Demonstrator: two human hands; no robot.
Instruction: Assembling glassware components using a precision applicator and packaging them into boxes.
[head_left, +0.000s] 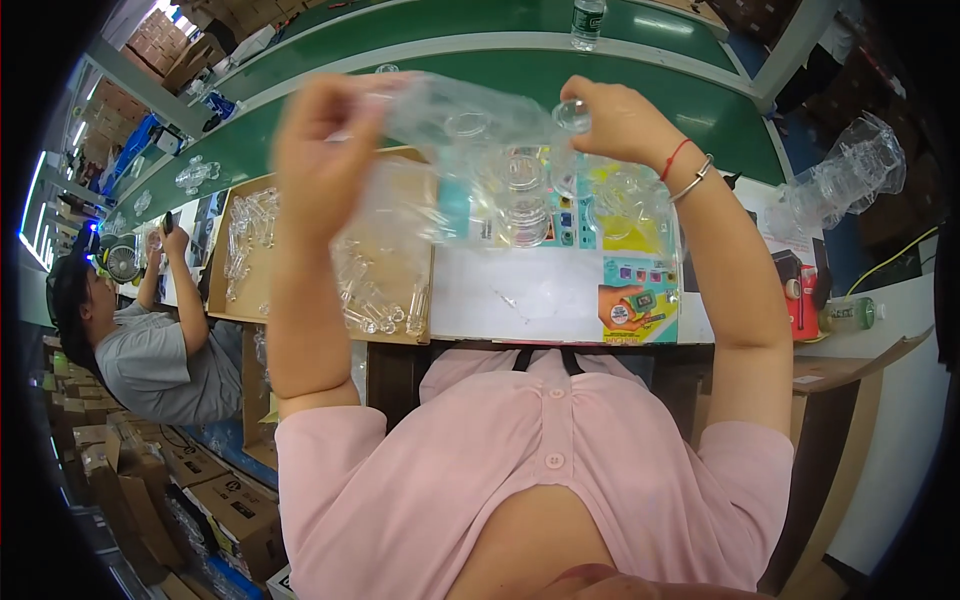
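My left hand is raised over the table and slightly blurred. Its fingers are closed on the edge of a clear plastic bag, which stretches toward the middle. At the right, my right hand grips a clear round plastic piece between thumb and fingers, close to the bag's other end. Whether that piece is inside the bag I cannot tell. Below the bag stand stacked clear round pieces. More clear plastic pieces lie under my right wrist.
A cardboard tray of clear tubular parts lies at the left. Nested clear plastic pieces rest at the right, near a green-tinted bottle. A water bottle stands at the back. Another person works at the far left.
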